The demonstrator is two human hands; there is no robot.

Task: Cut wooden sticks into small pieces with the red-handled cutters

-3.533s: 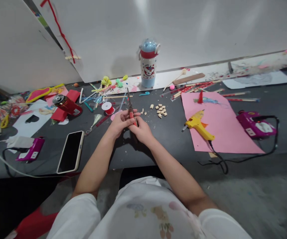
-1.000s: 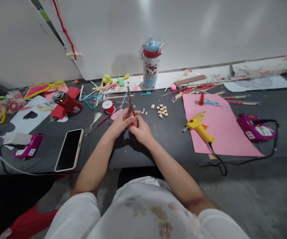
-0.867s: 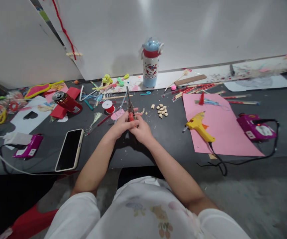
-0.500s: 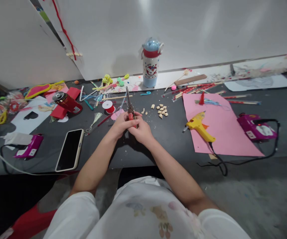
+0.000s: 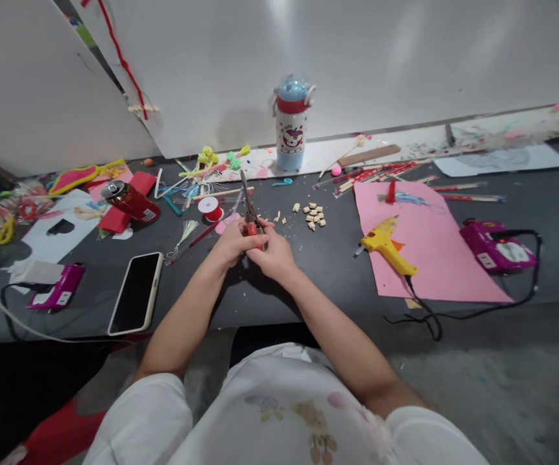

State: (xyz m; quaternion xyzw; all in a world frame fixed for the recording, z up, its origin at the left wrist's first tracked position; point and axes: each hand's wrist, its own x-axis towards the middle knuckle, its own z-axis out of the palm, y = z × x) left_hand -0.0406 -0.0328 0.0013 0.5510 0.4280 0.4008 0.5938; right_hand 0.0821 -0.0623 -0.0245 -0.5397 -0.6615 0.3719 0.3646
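Note:
Both of my hands meet over the dark table, closed around long-nosed pliers (image 5: pixel 249 210) with red handles and dark metal jaws pointing away from me. My left hand (image 5: pixel 233 244) wraps the handles from the left, its thumb lying across them. From the other side, my right hand (image 5: pixel 275 252) grips the same handles. Whether anything small sits between the jaws cannot be made out. Just right of the hands lies a cluster of short pale wooden pieces (image 5: pixel 315 216), with a few slivers nearby. A spool of red thread (image 5: pixel 210 209) stands to the left of the pliers.
A blue-and-white bottle (image 5: pixel 291 123) stands at the back. On the right, a yellow glue gun (image 5: pixel 386 245) rests on pink paper (image 5: pixel 434 258), with its cord running to a purple power strip (image 5: pixel 495 245). A phone (image 5: pixel 135 292) and red can (image 5: pixel 131 201) are at left.
Both hands still grip the pliers, whose jaws have shifted slightly to the left. The view has moved very little, and the things on the table stay in place.

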